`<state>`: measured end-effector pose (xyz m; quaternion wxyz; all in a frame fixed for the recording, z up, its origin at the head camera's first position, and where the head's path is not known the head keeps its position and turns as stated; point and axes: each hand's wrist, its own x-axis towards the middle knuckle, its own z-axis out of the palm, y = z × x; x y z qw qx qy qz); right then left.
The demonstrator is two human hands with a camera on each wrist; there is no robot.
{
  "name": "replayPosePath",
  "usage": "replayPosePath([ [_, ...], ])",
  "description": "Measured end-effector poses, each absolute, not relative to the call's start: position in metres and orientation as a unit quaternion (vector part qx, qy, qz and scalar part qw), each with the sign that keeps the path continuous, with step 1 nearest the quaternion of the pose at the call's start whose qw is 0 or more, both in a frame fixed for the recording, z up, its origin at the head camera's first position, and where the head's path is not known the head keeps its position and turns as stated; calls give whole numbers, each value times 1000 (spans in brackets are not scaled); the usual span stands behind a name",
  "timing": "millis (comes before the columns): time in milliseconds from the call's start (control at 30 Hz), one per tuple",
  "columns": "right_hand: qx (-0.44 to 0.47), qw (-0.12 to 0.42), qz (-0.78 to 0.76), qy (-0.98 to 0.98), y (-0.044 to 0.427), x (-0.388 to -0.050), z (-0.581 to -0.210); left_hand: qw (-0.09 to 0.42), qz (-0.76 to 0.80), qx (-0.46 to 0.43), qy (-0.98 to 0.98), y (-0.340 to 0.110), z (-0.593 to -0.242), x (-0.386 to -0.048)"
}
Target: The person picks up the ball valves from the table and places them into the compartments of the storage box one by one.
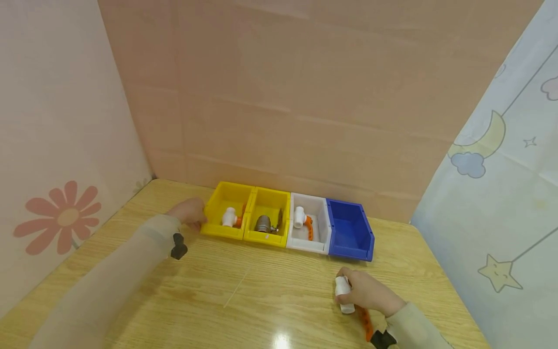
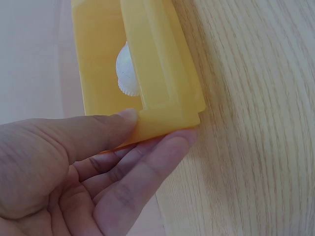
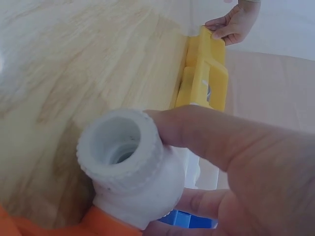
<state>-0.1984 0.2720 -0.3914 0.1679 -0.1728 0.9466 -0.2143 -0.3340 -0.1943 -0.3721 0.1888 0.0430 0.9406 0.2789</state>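
At the far left of the bin row, my left hand point(image 1: 190, 212) pinches the side wall of the outer yellow bin point(image 2: 162, 64), thumb on the inside and fingers outside. That bin holds a white ball valve point(image 1: 229, 216) with an orange handle. My right hand point(image 1: 365, 291) grips another white plastic ball valve point(image 3: 133, 167) by its body, over the table in front of the blue bin. Its orange handle point(image 1: 365, 324) points toward the front. One threaded-looking open end of the valve faces the right wrist camera.
A second yellow bin point(image 1: 265, 239) holds a metal valve point(image 1: 263, 224). Beside it, a white bin point(image 1: 307, 246) contains a white valve point(image 1: 299, 217) with an orange handle. The blue bin point(image 1: 350, 228) ends the row on the right. Fabric walls point(image 1: 279, 97) enclose the wooden table point(image 1: 244, 295).
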Motion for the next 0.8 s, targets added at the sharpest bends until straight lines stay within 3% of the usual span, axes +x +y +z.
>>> replayPosePath([
  [400,-141,122,-223,957,271,-220,-358,194,287,45,937,-194,-373,-335],
  [800,-140,84,-179,970,273,-274,-308,190,288,35,938,-198,-374,-336],
])
